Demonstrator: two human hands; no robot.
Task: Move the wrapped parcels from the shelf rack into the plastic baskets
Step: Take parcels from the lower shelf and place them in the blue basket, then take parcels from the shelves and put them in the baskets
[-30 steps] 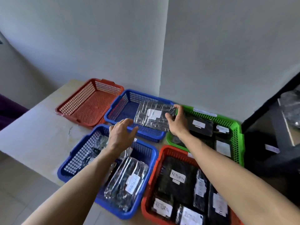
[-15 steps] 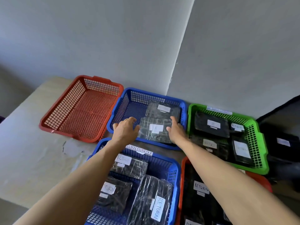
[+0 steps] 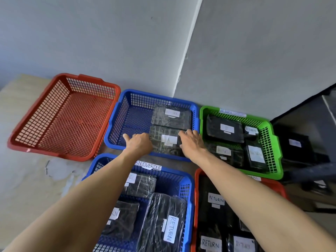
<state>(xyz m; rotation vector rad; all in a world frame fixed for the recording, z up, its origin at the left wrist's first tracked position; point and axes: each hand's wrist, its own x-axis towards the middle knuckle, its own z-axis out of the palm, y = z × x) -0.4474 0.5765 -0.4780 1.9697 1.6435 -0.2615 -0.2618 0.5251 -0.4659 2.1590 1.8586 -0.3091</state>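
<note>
Parcel: we see a dark wrapped parcel (image 3: 168, 142) with a white label reading "A". It lies flat, and its long axis looks roughly left to right. The top of the letter points toward the wall.
Where it is: the near right part of the far blue basket (image 3: 134, 120), with its near edge at the basket's front wall.
Neighbour: a second wrapped parcel (image 3: 171, 116) lies just behind it, long axis left to right, and the two edges meet.
Left hand (image 3: 139, 143): at the parcel's left edge, thumb stuck out to the left. Its fingers are hidden, so we cannot tell whether it grips.
Right hand (image 3: 191, 142): fingers spread and fairly straight, resting on the parcel's right edge.
Around: a red basket (image 3: 63, 120) on the left and a green basket (image 3: 269, 135) of labelled parcels on the right. Nearer us are a blue basket (image 3: 187, 188) and a red one, both holding parcels marked "RETURN".
Surface: a pale table (image 3: 27, 179).
</note>
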